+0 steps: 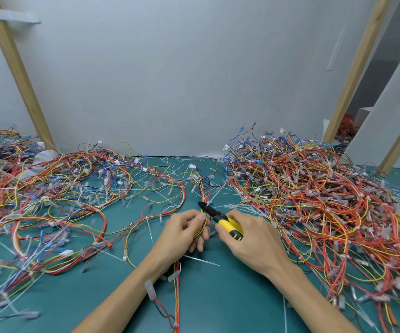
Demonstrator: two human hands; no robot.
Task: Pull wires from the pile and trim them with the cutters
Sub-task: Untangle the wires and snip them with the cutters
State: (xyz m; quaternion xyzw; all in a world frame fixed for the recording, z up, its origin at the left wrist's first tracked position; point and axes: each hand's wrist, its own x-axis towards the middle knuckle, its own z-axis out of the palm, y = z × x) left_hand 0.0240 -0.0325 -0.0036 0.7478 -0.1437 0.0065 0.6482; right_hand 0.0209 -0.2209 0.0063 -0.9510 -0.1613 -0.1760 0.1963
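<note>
My left hand (184, 233) pinches the wire bundle (205, 194): light, floppy, so I hold close to the cut pt. Right hand (249, 234) grips the cutters (218, 218).

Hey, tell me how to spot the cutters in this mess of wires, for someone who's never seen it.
Look at the green mat between the left heap and the right heap of wires, where both hands meet. The right hand grips the cutters: the only tool there, with yellow-and-black handles and a black head pointing at the wire bundle the left hand holds.
</note>
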